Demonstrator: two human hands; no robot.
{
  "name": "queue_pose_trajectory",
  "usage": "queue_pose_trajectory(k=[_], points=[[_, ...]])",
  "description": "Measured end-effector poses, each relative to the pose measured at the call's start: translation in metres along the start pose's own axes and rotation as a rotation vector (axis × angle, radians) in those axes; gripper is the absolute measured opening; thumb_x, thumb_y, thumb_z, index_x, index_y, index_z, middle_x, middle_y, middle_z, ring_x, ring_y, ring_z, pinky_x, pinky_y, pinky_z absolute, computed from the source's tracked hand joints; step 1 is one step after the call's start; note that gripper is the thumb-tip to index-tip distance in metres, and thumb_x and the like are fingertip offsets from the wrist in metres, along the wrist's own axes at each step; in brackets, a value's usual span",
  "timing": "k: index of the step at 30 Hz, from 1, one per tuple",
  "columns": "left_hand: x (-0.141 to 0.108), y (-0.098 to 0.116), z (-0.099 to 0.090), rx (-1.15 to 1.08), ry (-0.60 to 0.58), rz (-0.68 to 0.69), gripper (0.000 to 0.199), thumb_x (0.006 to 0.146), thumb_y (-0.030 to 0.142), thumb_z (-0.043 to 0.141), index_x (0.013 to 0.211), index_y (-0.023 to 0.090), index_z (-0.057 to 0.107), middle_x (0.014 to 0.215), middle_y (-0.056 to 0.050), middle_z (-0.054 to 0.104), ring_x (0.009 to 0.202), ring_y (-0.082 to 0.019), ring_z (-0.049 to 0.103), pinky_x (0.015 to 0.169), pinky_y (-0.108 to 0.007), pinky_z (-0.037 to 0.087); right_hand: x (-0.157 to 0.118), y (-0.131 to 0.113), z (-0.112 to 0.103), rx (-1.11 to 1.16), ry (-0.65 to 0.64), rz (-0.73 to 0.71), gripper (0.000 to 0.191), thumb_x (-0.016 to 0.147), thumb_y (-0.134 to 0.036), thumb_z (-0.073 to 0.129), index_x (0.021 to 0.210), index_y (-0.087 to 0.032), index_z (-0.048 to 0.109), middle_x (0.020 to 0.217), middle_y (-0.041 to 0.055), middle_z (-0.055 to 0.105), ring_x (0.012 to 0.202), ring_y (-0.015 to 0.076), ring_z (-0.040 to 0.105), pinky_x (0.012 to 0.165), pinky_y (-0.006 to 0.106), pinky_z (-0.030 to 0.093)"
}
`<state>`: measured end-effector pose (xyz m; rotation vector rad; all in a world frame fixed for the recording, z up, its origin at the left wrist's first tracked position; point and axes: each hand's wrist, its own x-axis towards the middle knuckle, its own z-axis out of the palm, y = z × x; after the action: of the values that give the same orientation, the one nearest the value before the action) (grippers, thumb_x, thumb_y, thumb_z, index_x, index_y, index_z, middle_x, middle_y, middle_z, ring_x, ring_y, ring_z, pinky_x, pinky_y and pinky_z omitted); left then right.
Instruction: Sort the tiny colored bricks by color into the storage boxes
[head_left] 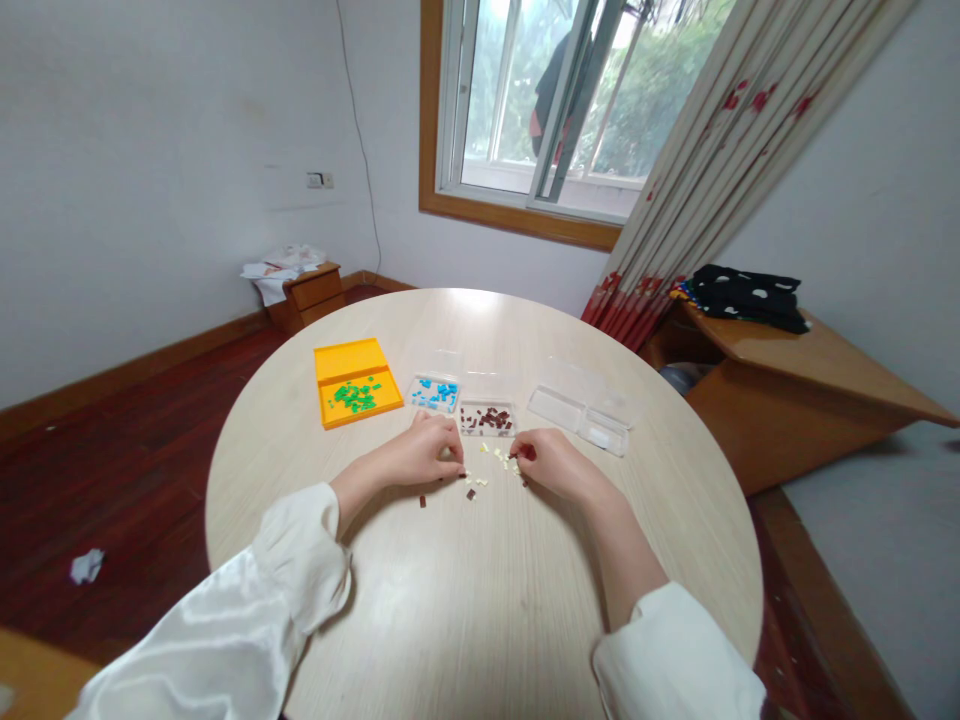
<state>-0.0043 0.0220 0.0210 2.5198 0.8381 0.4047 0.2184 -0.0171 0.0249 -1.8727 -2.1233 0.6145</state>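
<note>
My left hand is low over the table, its fingers pinched on a small brown piece. Across from it, my right hand has thumb and fingertips closed on another brown piece. Cream pieces lie scattered on the table between and beside the hands. Loose brown pieces rest nearby, one below my left hand and one between the hands. Just behind is a clear box holding many brown pieces.
A yellow open box with green pieces stands at the left of the round table. Beside it is a clear box with blue pieces. Clear open cases lie at the right. A person is partly visible outside the window.
</note>
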Motion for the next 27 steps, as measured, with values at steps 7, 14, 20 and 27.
queue_pose_trajectory(k=[7,14,20,27], points=[[0.0026,0.0053,0.0014,0.011,-0.106,-0.041,0.008,0.075,0.024,0.066,0.075,0.016,0.066,0.088,-0.004,0.063,0.090,-0.019,0.055,0.088,-0.037,0.030,0.0021,-0.0003,0.0026,-0.066,0.038,0.029,0.025,0.070,-0.002,0.048,0.077,-0.013,0.069,0.073,0.0076,0.069,0.066,0.0131,0.058,0.060,0.020,0.036],[0.0024,0.0064,0.0048,0.005,-0.094,-0.043,0.007,0.075,0.018,0.060,0.073,0.016,0.067,0.085,-0.004,0.063,0.089,-0.019,0.055,0.088,-0.037,0.031,0.0019,0.0007,0.0051,-0.099,0.045,-0.011,0.021,0.076,-0.005,0.047,0.075,-0.013,0.067,0.075,0.0085,0.068,0.069,0.0136,0.058,0.062,0.021,0.034],[0.0029,0.0085,0.0033,0.016,-0.109,-0.028,0.012,0.074,0.014,0.054,0.070,0.016,0.065,0.083,-0.004,0.063,0.086,-0.018,0.055,0.088,-0.038,0.032,0.0026,0.0004,0.0074,-0.089,0.051,0.000,0.020,0.077,-0.005,0.047,0.074,-0.013,0.065,0.069,0.0077,0.066,0.063,0.0130,0.056,0.059,0.021,0.033],[0.0016,-0.0003,0.0004,0.025,-0.051,-0.033,0.014,0.073,0.015,0.053,0.067,0.017,0.065,0.080,-0.004,0.064,0.082,-0.018,0.056,0.086,-0.037,0.034,0.0018,-0.0014,0.0059,-0.106,0.048,-0.016,0.019,0.079,-0.007,0.048,0.072,-0.012,0.064,0.073,0.0088,0.067,0.068,0.0137,0.056,0.061,0.021,0.033]])
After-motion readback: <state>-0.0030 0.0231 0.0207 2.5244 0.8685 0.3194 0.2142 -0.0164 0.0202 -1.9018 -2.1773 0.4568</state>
